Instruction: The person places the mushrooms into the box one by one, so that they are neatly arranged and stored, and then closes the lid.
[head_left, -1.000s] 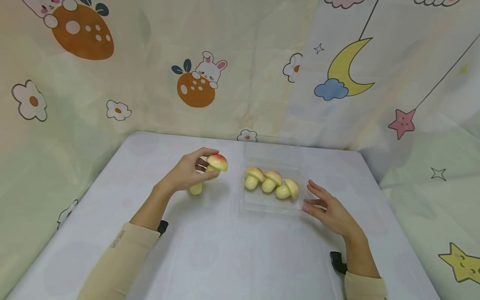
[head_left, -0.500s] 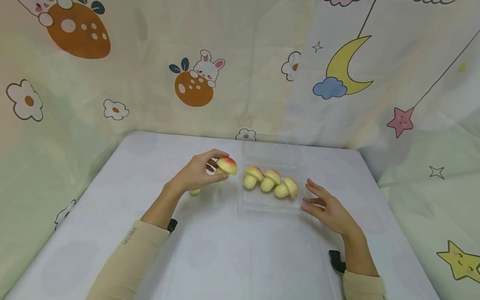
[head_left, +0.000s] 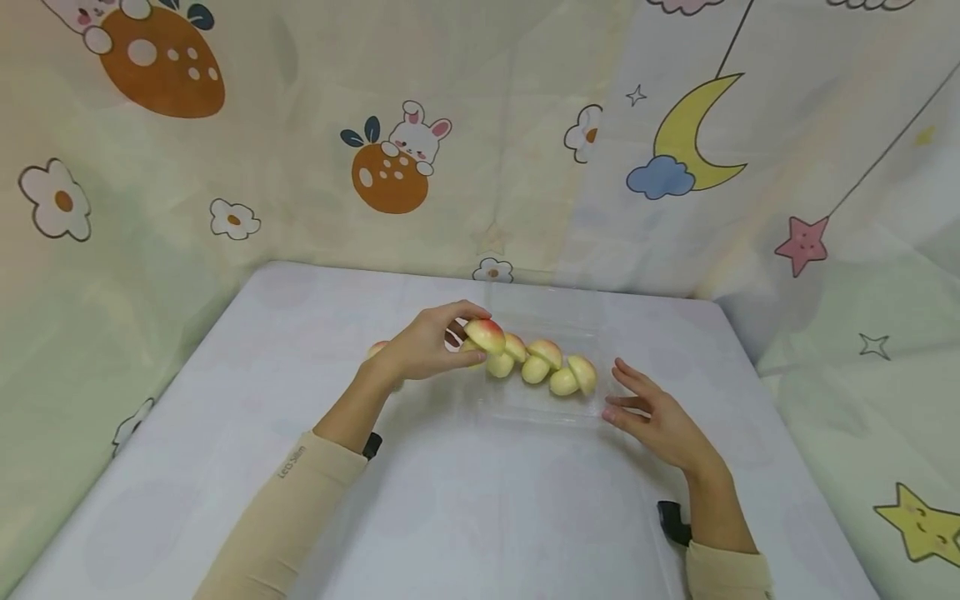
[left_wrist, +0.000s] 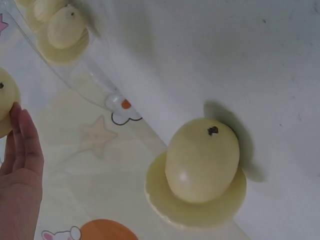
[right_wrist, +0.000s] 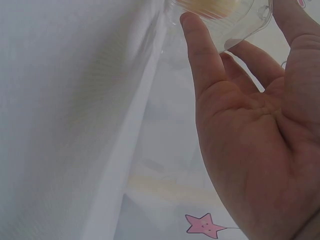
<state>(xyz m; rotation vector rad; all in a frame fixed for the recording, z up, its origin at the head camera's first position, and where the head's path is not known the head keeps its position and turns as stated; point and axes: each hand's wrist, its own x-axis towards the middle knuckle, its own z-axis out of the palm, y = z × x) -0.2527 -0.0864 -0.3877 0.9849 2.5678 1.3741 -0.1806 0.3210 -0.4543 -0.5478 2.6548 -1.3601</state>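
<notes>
The left hand (head_left: 429, 350) pinches a red-capped toy mushroom (head_left: 484, 335) in curled fingers over the left edge of the clear plastic tray (head_left: 525, 404), touching the row of three mushrooms (head_left: 545, 365) inside. The right hand (head_left: 660, 421) rests with straight, relaxed fingers against the tray's right corner. Another mushroom (left_wrist: 202, 170) lies on the white surface (head_left: 465, 500) behind the left wrist.
</notes>
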